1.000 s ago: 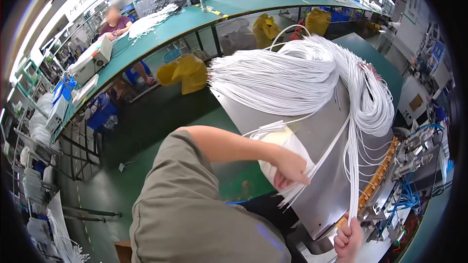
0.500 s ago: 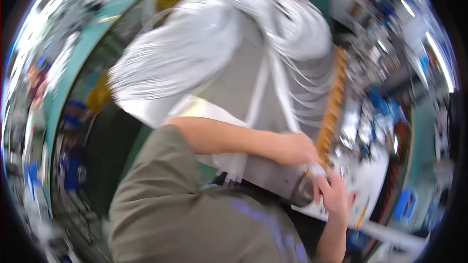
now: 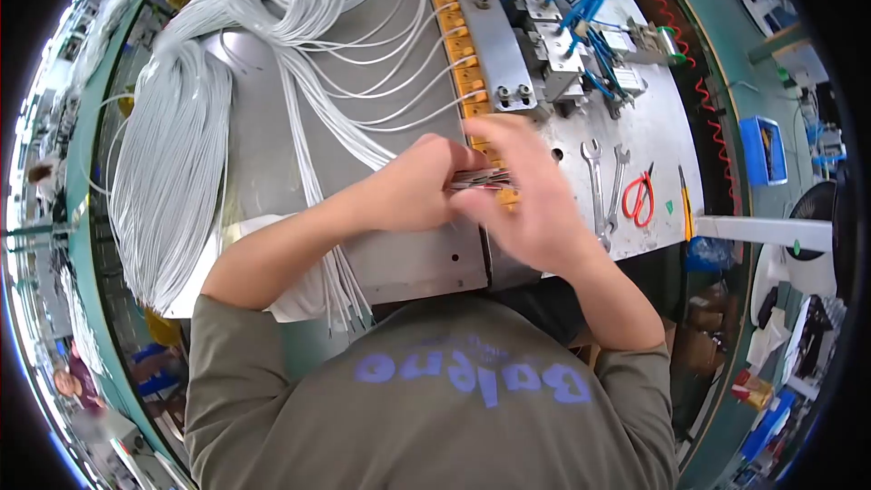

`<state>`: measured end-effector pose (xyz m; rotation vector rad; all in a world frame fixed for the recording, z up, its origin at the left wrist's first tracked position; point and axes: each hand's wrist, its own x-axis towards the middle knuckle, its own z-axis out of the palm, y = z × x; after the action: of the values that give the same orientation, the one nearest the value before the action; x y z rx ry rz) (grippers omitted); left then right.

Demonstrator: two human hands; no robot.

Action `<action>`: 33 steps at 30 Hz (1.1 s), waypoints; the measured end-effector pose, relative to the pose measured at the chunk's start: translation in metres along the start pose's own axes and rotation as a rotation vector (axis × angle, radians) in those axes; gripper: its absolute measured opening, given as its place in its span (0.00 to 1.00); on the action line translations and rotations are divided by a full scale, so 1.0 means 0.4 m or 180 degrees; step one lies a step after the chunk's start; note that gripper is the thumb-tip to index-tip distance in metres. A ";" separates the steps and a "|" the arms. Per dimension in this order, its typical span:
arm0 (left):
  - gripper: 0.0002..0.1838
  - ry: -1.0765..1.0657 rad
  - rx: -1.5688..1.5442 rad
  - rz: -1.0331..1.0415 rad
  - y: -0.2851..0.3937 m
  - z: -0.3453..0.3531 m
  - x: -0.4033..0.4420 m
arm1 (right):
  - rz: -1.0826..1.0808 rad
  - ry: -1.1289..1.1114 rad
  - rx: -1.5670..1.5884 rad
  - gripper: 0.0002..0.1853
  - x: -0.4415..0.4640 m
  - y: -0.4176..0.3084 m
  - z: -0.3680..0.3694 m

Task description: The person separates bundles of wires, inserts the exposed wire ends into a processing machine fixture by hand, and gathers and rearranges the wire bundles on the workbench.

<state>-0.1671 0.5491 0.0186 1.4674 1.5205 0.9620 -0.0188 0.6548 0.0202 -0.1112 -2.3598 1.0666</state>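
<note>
Head view: two bare hands above a grey metal worktop [image 3: 399, 263], engaged with a bundle of white cables [image 3: 349, 132]. The left hand [image 3: 413, 186] has its fingers curled closed around this bundle just short of its tips, so that the dark and reddish wire ends [image 3: 485, 180] project between the two hands. The right hand [image 3: 531, 195], slightly blurred, faces it with fingers and thumb parted and the wire ends in the gap; whether it touches them cannot be told. Both hands lie over the near end of an orange clip strip [image 3: 461, 50], to which separate white cables [image 3: 408, 73] curve from the large looped coil [image 3: 313, 0] at the far side. A thick hank of cables [image 3: 172, 172] lies along the left of the view, and a second, thinner bundle [image 3: 304, 163] runs towards the person, its tips at the near edge. Right of the strip are metal fixture blocks [image 3: 555, 50] with blue tubing [image 3: 594, 0]; nearer the person, on a pale plate [image 3: 667, 118], lie two wrenches [image 3: 596, 191], red-handled scissors [image 3: 642, 189] and a slender yellow-and-black tool [image 3: 686, 204].
</note>
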 end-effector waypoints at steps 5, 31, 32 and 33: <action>0.08 -0.0025 -0.0979 -0.0176 -0.027 0.007 0.023 | 0.0422 -0.0052 0.0503 0.23 -0.021 0.018 -0.020; 0.04 0.0055 -0.0127 -0.0118 0.009 0.001 0.013 | 0.1828 -0.0301 0.1478 0.07 -0.071 0.055 -0.071; 0.05 -0.0105 -0.0350 -0.0370 0.009 0.001 0.009 | 0.1894 -0.0381 0.1678 0.07 -0.075 0.056 -0.075; 0.06 -0.0183 -0.0521 -0.0472 0.006 0.001 0.009 | 0.1948 -0.0438 0.1867 0.07 -0.076 0.059 -0.082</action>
<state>-0.1660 0.5530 0.0205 1.2390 1.4515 0.9248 0.0204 0.6841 0.0075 -0.5789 -2.0606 2.0684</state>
